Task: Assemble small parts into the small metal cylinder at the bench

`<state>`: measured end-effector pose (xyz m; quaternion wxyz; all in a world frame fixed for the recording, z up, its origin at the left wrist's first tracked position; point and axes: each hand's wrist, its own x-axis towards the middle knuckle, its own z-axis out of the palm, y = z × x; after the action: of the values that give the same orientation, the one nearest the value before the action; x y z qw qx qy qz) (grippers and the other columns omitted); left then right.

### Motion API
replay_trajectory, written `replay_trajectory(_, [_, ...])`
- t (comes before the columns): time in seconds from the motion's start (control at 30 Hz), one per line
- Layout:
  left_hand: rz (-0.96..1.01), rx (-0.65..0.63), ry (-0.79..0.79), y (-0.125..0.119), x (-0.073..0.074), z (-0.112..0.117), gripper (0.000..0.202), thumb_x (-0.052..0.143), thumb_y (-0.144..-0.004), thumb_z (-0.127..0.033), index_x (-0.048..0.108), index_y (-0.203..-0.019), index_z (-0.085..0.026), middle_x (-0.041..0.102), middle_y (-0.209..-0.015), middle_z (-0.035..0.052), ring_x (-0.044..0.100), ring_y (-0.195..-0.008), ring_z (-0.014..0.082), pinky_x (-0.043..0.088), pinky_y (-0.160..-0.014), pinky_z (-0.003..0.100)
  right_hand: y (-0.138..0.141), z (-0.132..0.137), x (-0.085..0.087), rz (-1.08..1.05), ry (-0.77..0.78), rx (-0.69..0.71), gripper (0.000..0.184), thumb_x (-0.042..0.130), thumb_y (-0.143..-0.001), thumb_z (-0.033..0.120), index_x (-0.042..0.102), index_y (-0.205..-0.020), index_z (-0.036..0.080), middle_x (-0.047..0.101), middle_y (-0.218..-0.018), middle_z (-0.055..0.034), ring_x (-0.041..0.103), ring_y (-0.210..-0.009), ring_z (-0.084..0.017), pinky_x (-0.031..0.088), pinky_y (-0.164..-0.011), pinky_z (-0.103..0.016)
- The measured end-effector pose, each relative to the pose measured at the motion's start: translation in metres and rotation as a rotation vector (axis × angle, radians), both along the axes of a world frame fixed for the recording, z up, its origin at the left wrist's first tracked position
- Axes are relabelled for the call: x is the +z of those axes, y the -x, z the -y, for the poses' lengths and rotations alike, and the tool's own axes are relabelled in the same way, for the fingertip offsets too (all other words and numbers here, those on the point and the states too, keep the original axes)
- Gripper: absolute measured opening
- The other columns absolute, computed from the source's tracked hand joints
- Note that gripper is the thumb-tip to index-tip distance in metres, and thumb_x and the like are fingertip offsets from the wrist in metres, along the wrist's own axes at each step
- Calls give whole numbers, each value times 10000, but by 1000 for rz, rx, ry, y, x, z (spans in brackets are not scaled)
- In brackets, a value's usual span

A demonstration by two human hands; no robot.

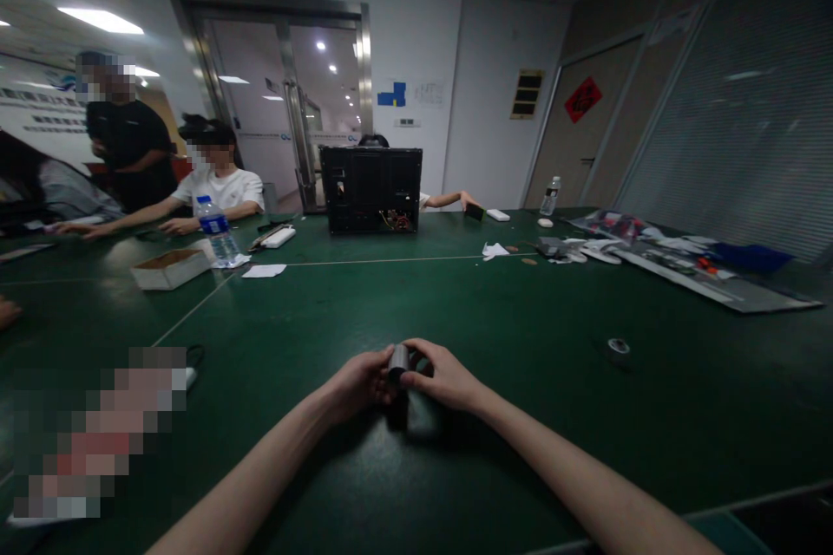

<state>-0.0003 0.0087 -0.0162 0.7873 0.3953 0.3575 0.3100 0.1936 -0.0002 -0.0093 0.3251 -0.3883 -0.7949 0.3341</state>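
Both my hands meet over the green table (495, 321) near its front edge. My left hand (357, 384) is closed on the left side of a small dark cylindrical part (397, 362). On the part's right side, my right hand (442, 377) pinches it with thumb and fingers. The part stands just above the tabletop, and its lower portion is hidden between my fingers.
A small roll of tape (618, 349) lies to the right. A black computer case (370, 189) stands at the table's far middle. A water bottle (217, 231) and a flat box (169, 268) sit far left. Clutter (690, 260) covers the far right. Other people sit and stand at the back left.
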Motion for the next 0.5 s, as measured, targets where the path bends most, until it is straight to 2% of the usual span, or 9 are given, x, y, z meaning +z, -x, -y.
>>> replay_trajectory(0.13, [-15, -75, -35, 1, 0, 0, 385, 528, -860, -471, 602, -852, -93, 615, -685, 50, 560, -529, 110, 431, -515, 216, 0, -2, -3, -13, 5, 12, 491, 527, -815, 567, 571, -1078, 155, 620, -968, -66, 575, -822, -178, 434, -675, -269])
replay_trajectory(0.27, [-16, -116, -25, 1, 0, 0, 403, 521, -859, -487, 610, -883, -95, 629, -709, 57, 568, -538, 110, 433, -519, 213, 0, -4, -7, -45, 53, 17, 521, 525, -799, 605, 571, -1059, 156, 626, -894, -48, 574, -733, -153, 437, -641, -255])
replay_trajectory(0.5, [-43, -129, -25, 2, -2, -2, 425, 524, -854, -503, 612, -897, -90, 642, -705, 63, 581, -555, 117, 432, -534, 218, 1, -5, -11, -73, 77, 26, 506, 531, -799, 598, 579, -1042, 157, 632, -888, -42, 579, -742, -150, 450, -659, -259])
